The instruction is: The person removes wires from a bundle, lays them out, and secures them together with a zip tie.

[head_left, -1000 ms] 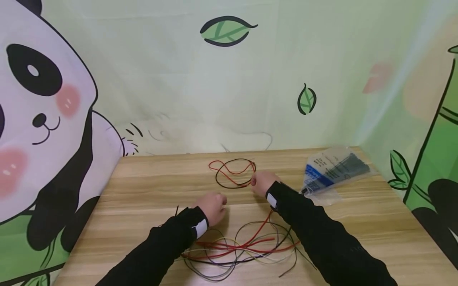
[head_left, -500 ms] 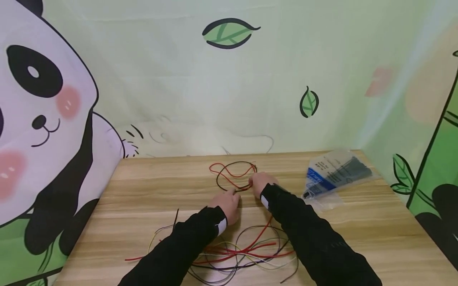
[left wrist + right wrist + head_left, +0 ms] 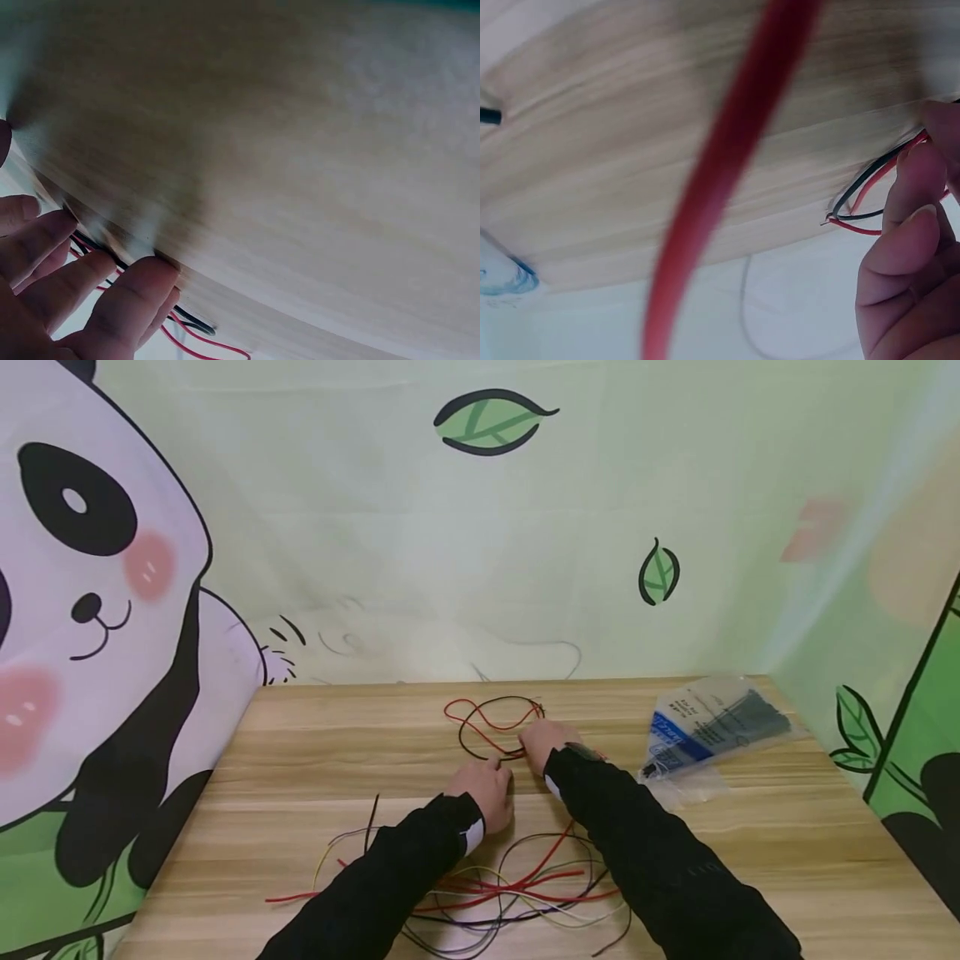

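Note:
A loose loop of red wire and black wire lies near the table's back edge. My right hand is at the loop's right near side; in the right wrist view its thumb and forefinger pinch the red and black strands. My left hand rests beside it, with fingertips right at the loop's near edge. In the left wrist view, its fingers reach down to the tabletop, the wires passing behind them. A thick red strand crosses close before the right wrist camera.
A tangle of red, black, yellow and grey wires lies on the wooden table below the forearms. At the back right sits a clear plastic bag with a blue label and dark contents. A panda-printed cloth stands behind.
My left hand has moved forward and right from above the tangle to the loop's near edge. The right hand stays at the loop, shifted only slightly.

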`<state>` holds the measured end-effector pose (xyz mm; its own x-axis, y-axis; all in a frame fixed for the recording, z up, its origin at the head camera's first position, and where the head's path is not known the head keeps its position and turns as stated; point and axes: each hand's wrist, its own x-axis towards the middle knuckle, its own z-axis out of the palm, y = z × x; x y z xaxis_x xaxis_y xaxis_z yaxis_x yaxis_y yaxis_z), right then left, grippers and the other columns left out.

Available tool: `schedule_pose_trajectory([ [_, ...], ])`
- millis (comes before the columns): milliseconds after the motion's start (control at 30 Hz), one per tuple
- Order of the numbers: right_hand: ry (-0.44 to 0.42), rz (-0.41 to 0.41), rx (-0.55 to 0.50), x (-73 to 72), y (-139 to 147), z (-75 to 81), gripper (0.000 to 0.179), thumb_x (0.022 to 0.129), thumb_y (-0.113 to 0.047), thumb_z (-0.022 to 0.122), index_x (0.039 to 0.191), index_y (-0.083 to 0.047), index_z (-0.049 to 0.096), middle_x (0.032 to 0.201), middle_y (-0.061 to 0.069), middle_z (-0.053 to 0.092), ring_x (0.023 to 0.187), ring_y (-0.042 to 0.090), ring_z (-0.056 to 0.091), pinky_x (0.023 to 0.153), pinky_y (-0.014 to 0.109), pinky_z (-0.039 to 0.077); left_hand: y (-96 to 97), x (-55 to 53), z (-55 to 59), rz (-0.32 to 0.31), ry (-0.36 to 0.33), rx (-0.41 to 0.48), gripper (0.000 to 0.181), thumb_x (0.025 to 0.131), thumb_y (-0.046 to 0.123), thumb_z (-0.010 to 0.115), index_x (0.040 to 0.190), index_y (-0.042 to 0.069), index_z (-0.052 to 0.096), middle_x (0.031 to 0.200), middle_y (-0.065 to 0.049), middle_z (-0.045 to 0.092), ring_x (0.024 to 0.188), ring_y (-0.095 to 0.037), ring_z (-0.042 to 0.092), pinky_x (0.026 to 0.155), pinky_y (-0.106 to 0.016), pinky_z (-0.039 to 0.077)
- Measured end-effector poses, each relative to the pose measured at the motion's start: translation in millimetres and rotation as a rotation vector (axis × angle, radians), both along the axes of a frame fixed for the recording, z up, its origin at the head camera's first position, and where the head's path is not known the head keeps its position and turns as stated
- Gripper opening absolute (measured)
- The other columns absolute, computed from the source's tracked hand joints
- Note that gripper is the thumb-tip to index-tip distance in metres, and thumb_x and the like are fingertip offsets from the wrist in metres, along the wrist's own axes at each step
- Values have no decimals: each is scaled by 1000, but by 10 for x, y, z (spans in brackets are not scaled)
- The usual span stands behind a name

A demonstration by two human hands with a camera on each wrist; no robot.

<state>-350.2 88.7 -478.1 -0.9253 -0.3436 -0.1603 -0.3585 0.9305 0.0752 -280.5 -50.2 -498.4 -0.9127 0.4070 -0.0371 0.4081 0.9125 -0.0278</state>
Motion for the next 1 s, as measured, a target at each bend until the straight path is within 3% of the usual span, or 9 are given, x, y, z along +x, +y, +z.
schedule_pose_trajectory([
  [333, 51, 33, 73, 10, -41, -29, 12, 96, -6, 63, 93, -9, 75, 96, 11, 75, 88, 29, 72, 74, 44, 61, 5, 10, 0, -21, -16, -29, 41, 93, 36, 61, 124, 10, 68, 137, -11, 63, 111, -32, 67, 96, -39, 55],
  [667, 92, 147, 19, -1, 31, -41, 11, 95, 1, 63, 91, -5, 72, 95, 15, 74, 88, 33, 72, 76, 46, 60, 6, 10, -3, -23, 11, -56, 38, 93, 37, 60, 118, 10, 69, 131, -10, 66, 108, -31, 67, 95, -38, 55],
  [1000, 81, 177, 20, -34, 29, -52, 14, 92, 3, 64, 85, -5, 72, 93, 16, 75, 86, 34, 72, 76, 46, 59, 10, 32, -2, -6, -3, -47, 40, 94, 36, 59, 124, 10, 67, 140, -12, 62, 117, -35, 65, 99, -41, 54],
])
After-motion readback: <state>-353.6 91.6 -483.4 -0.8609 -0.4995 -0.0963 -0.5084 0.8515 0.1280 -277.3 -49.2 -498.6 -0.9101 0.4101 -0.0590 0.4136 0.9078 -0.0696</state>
